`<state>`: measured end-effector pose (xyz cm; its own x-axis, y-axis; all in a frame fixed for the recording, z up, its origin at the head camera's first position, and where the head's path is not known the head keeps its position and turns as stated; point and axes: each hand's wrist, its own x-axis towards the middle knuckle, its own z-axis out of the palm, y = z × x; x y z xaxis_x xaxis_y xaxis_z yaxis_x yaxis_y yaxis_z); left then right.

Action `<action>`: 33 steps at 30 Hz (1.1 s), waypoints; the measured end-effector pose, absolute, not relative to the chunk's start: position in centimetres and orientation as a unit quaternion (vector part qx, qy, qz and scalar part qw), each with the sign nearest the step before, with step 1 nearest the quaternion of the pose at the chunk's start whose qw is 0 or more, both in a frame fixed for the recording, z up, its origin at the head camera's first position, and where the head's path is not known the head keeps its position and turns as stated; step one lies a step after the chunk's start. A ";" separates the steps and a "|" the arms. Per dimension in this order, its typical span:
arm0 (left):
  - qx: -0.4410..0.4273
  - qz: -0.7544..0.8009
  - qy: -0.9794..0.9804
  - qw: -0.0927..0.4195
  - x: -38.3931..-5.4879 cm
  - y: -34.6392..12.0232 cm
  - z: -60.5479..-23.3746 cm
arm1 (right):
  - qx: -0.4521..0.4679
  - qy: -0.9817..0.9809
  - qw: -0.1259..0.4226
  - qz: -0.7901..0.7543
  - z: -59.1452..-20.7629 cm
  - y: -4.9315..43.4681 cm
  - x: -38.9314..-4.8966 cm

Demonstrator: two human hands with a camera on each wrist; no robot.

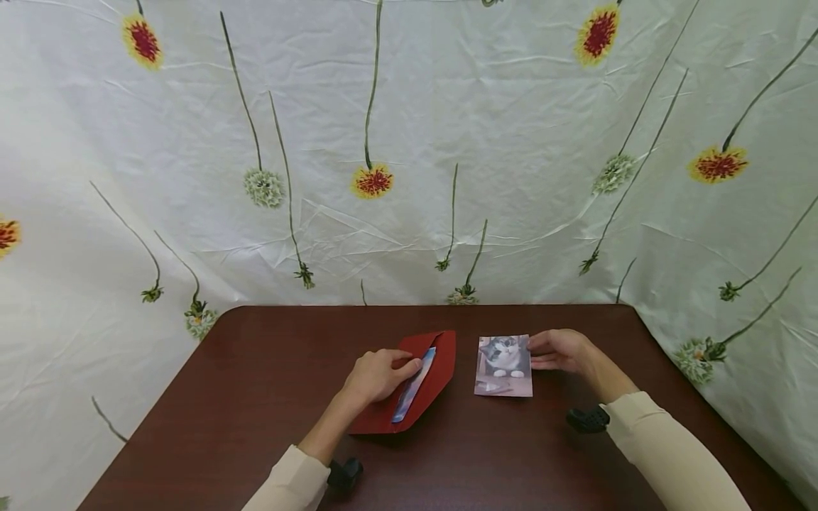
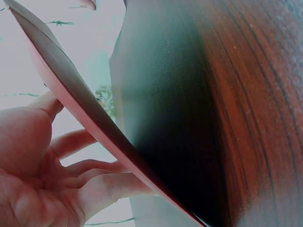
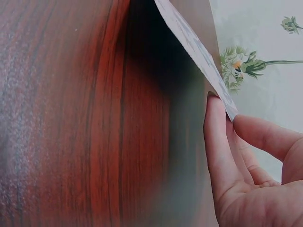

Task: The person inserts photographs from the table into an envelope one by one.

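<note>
A red envelope [image 1: 441, 372] is under my left hand [image 1: 377, 377] in the head view, its pocket parted. A blue and white printed card [image 1: 409, 397] shows in its opening. My left thumb lies over the card, and the hand holds the envelope tilted. In the left wrist view the envelope's edge [image 2: 109, 139] hides some fingertips. To the right, my right hand [image 1: 559, 349] pinches the right edge of a cat photo [image 1: 505, 365]. Seen from the right wrist, the photo [image 3: 194, 47] stands edge-on between thumb and fingers, tilted above the tabletop.
Both hands are over a dark reddish-brown wooden table [image 1: 275, 376]. A pale cloth [image 1: 409, 234] printed with flowers hangs behind it and along its sides. Black straps with small devices sit at the left wrist [image 1: 345, 473] and right wrist [image 1: 588, 419].
</note>
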<state>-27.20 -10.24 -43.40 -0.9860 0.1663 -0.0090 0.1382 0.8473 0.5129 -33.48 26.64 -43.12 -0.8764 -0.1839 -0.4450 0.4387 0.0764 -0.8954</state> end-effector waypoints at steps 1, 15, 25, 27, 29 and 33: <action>0.078 0.265 0.961 0.027 -27.2 -10.2 -43.4 | 0.089 0.696 0.232 -0.673 -43.1 26.7 -33.4; 0.077 0.263 0.961 0.029 -27.4 -10.3 -43.4 | 0.077 0.702 0.215 -0.674 -42.3 27.3 -32.8; 0.079 0.266 0.960 0.029 -27.3 -10.3 -43.5 | 0.060 0.723 0.215 -0.654 -41.1 27.0 -32.3; 0.080 0.266 0.960 0.028 -27.3 -10.3 -43.5 | 0.052 0.725 0.214 -0.652 -40.8 27.0 -32.2; 0.080 0.267 0.960 0.028 -27.3 -10.3 -43.4 | 0.052 0.725 0.211 -0.654 -40.5 26.9 -32.2; 0.078 0.265 0.961 0.029 -27.3 -10.3 -43.4 | 0.048 0.723 0.209 -0.657 -39.9 26.6 -32.1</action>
<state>-27.33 -10.30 -43.42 -0.9860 0.1662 -0.0146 0.1353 0.8477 0.5130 -32.12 26.65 -39.89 -0.9083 -0.2046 -0.3650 0.3438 0.1323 -0.9297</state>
